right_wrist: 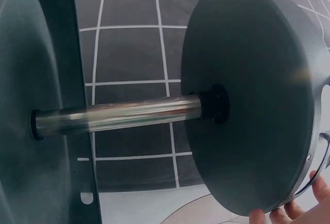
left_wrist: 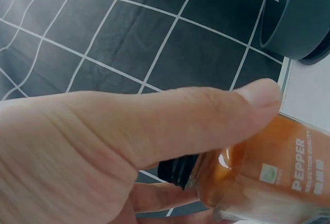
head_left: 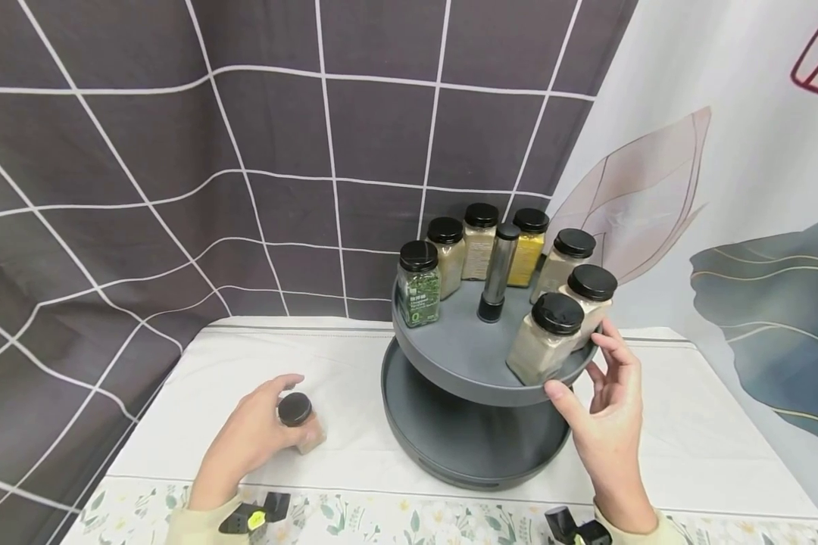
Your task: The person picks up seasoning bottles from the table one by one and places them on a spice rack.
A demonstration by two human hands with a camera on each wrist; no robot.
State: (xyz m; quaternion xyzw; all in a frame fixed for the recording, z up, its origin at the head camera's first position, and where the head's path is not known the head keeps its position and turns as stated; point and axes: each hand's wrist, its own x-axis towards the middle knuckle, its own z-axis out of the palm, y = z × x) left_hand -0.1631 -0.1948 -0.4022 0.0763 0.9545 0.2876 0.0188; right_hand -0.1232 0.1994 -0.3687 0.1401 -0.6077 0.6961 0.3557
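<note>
My left hand (head_left: 248, 431) grips a spice jar (head_left: 296, 409) with a black lid, over the left part of the white tabletop. In the left wrist view the thumb (left_wrist: 206, 116) lies along this jar (left_wrist: 273, 167), which has orange-brown contents and "PEPPER" on its label. My right hand (head_left: 610, 412) holds the right front rim of the upper tray (head_left: 463, 341) of a two-tier grey spice turntable, thumb at the front. In the right wrist view, fingertips (right_wrist: 294, 210) touch that tray's edge (right_wrist: 247, 105). Several black-lidded jars stand around the upper tray, including a green one (head_left: 419, 284) and a yellow one (head_left: 528, 246).
The lower tray (head_left: 473, 446) sits beneath, joined by a metal post (right_wrist: 118, 117). A short capped post (head_left: 499, 272) rises from the upper tray. Behind hangs a dark gridded curtain (head_left: 266, 136); a leaf-patterned white cloth (head_left: 743, 227) is at right. A floral strip (head_left: 382, 518) runs along the front.
</note>
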